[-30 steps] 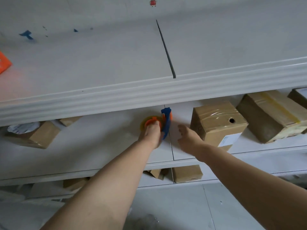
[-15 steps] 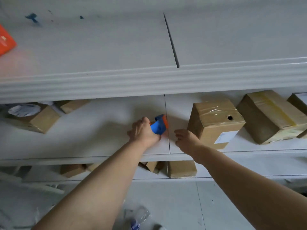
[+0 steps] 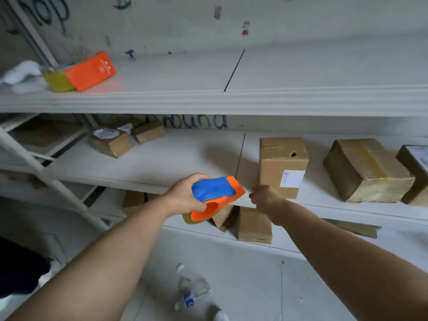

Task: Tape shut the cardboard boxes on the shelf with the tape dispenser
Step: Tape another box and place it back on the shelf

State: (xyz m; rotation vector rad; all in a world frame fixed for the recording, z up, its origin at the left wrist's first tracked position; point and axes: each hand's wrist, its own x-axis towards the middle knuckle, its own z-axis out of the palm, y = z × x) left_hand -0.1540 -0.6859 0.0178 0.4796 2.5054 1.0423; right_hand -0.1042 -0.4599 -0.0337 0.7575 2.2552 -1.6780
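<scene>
Tape dispenser (image 3: 215, 193) now lifted off shelf (image 3: 162, 158), left hand (image 3: 185, 195) clamped round it; right hand (image 3: 264, 195) fingers curled at 3 o'clock, grip unclear; holed cardboard box (image 3: 282, 167) next

Orange packet (image 3: 91, 70) against yellow pack (image 3: 58, 81), white cloth (image 3: 20, 71) beside; plastic bottle (image 3: 194, 295) on floor (image 3: 243, 286).

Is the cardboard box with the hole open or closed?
Closed: the cardboard box stands upright, its top flaps flat.

The rightmost box (image 3: 415, 174) is cut off at the right edge; the right hand (image 3: 264, 196) possibly pinches something, too blurred to tell.
</scene>
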